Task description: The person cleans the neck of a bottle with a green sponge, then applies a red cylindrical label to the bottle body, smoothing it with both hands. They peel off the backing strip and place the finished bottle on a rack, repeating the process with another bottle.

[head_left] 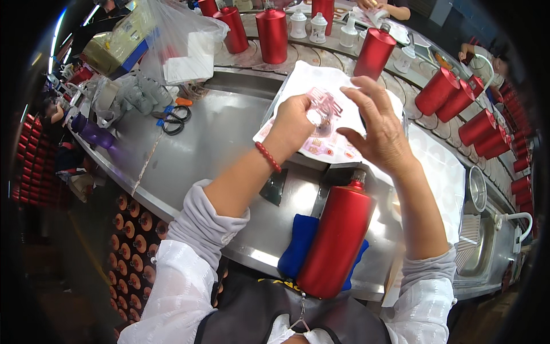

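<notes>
My left hand [295,120] grips a small clear plastic piece with a pink tint [322,106] above a white sheet with pink printed labels [321,146]. A red bead bracelet [268,157] sits on that wrist. My right hand [378,129] hovers just right of the piece, fingers spread and holding nothing. A tall red bottle [338,235] leans against a blue cloth pad [299,246] at the near edge of the steel bench [217,137], just below both hands.
Several red bottles [272,34] and small white caps [318,26] ride a curved conveyor behind the bench. Black scissors [175,120], a purple bottle [91,132], grey gloves and a plastic bag lie left. A white tray [444,172] and a sink sit right. Another person's hands show at the far top.
</notes>
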Demonstrator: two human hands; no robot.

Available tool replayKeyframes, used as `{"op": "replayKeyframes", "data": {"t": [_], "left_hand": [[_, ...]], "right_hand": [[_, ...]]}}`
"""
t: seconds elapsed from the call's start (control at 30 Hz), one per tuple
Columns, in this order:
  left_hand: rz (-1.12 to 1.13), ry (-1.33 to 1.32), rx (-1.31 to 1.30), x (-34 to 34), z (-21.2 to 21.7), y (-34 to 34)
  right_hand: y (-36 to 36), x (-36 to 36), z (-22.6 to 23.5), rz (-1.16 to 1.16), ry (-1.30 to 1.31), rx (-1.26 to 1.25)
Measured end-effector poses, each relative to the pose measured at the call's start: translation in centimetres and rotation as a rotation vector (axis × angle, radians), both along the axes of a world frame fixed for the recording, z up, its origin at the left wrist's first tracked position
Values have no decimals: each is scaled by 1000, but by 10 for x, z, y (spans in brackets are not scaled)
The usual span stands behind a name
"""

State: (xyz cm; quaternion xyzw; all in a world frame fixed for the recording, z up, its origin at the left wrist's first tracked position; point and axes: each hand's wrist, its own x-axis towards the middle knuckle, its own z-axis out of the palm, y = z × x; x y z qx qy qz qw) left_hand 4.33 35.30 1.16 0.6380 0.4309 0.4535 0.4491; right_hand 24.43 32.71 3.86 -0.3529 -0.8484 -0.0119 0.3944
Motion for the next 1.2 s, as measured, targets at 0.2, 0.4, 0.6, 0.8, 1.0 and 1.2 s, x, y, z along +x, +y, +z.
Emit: {"op": "replayKeyframes", "data": {"t": [0.2, 0.4, 0.6, 0.8, 1.0, 1.2], "left_hand": [[43, 78, 73, 7, -4, -8], [-41, 140, 57, 2, -7, -11], [30, 245, -21, -13, -39, -1], [74, 234, 187, -17, -4, -64], [-459, 273, 333, -43, -30, -162], [-441, 395, 388, -38, -80, -211]], "right_hand": [[12, -1, 6, 72, 206, 18], [67, 8, -16, 35, 459, -418], [144, 19, -91, -281, -85, -426], [132, 28, -92, -284, -138, -164], [55, 47, -10, -153, -126, 67], [-68, 64, 44, -164, -8, -131]]}}
